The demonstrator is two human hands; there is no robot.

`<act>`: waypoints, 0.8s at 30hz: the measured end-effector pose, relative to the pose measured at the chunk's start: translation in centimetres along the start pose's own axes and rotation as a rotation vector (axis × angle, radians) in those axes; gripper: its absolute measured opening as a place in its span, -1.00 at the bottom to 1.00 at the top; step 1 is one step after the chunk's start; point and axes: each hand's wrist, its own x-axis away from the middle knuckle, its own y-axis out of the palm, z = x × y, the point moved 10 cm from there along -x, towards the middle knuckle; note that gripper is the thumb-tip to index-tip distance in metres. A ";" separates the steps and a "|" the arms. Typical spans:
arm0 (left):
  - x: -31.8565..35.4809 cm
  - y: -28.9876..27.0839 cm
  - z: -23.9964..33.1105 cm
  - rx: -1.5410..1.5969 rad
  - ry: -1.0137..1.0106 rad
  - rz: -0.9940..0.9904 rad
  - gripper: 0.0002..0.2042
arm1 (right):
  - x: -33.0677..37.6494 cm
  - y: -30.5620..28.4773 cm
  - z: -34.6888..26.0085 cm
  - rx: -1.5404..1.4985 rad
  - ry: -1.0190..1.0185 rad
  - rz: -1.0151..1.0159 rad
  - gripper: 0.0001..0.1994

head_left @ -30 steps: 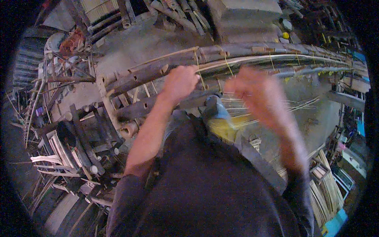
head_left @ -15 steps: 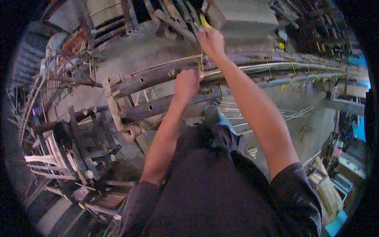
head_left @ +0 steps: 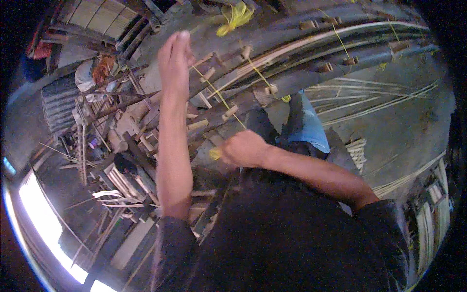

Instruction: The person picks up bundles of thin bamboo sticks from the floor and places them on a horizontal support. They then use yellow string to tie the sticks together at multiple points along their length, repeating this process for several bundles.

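A thin yellow string (head_left: 220,95) runs taut and slanting across two long dark poles, passing small wooden pegs (head_left: 229,113). At its far end is my left hand (head_left: 175,61), raised over the far pole with fingers pressed together where the string meets it. My right hand (head_left: 245,148) is a fist close to my body, gripping the near end. A bit of yellow bundle (head_left: 215,154) shows beside that fist. The long poles (head_left: 287,90) lie side by side, with pale strips (head_left: 272,61) between them. A second string (head_left: 258,70) spans them farther right.
A loose yellow string bundle (head_left: 236,18) lies beyond the far pole. Stacked wooden pieces and frames (head_left: 126,180) crowd the left side. Thin pale strips (head_left: 369,97) lie on the floor at right. A bright opening (head_left: 46,228) shows at lower left.
My left hand has moved left and away from me. The right hand has come down from beyond the poles to near my body, drawing string. The view has swung.
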 end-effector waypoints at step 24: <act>-23.5 21.4 -1.7 -0.821 0.282 -0.572 -0.51 | 39.7 -12.6 10.7 -0.465 0.719 1.342 -0.60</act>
